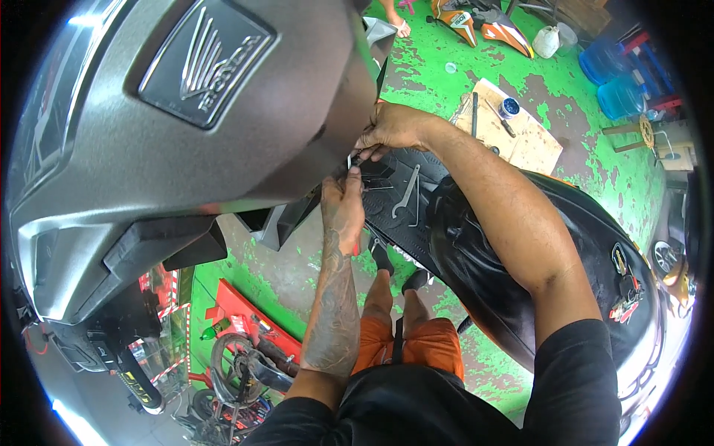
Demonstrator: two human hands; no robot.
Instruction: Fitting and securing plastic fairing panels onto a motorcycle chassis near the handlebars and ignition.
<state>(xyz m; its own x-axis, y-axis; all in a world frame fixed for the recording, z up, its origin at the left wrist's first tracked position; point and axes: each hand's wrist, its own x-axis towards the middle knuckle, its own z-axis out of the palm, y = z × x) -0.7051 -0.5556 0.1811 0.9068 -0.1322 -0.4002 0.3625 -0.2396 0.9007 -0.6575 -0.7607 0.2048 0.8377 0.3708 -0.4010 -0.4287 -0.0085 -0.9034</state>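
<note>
Both my hands work close together under the edge of a motor scooter's grey front panel (245,141). My left hand (343,208), below, has its thumb and fingers closed around a small dark piece with a shiny metal strip; I cannot make out what it is. From the right, my right hand (388,130) reaches across with bent fingers pinched at the same spot, and what they hold is hidden. Just right of the hands, a silver open-end wrench (407,193) lies on the scooter's black footboard (383,212), beside a thin bent rod (417,199).
The black scooter seat (491,275) lies under my right arm, with keys (627,293) on it. A wooden board (535,149) on the green floor holds a blue-rimmed tin (509,108) and tools. Orange fairings (487,26) lie beyond. At lower left are a red stand (253,327) and motorcycle parts.
</note>
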